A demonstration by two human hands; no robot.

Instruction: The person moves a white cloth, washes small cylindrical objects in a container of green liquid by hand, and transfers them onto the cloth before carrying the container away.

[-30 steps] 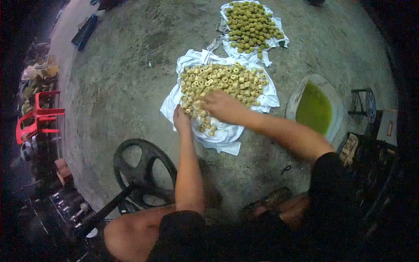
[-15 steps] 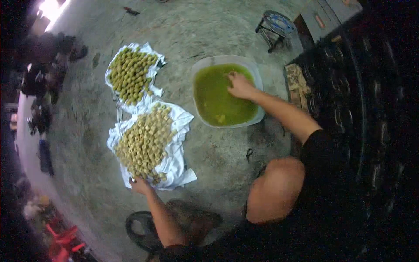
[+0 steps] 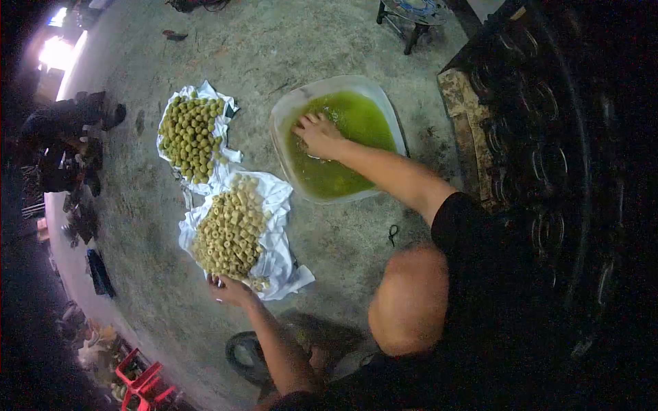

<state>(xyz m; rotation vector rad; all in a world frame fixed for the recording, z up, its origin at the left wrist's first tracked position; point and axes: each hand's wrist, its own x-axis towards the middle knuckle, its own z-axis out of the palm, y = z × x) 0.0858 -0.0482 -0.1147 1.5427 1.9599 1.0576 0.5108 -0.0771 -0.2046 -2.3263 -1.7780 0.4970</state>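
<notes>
My right hand [image 3: 319, 136] lies in the green liquid [image 3: 360, 116] along the left side of a pale plastic tub [image 3: 396, 120], palm down with the fingers apart. It holds nothing that I can see. At the near left edge of a white cloth [image 3: 277, 264], my left hand [image 3: 232, 290] has its fingers curled beside a pile of pale, ring-like pieces [image 3: 233, 229] with holes through them. What those fingers grip is too small to make out. Farther off, round green fruits [image 3: 192, 133] are heaped on another white cloth [image 3: 223, 113].
A small black loop [image 3: 393, 235] lies on the concrete floor [image 3: 343, 253] near my knee [image 3: 411, 298]. At the far right stands a stool [image 3: 411, 20]. Dark racks [image 3: 541, 157] line the right side. Red plastic frames [image 3: 140, 380] are at the lower left.
My right hand has moved left across the tub, from its right part to the left side, and the liquid now ripples. My left hand stays at the cloth's edge. The view has shifted.
</notes>
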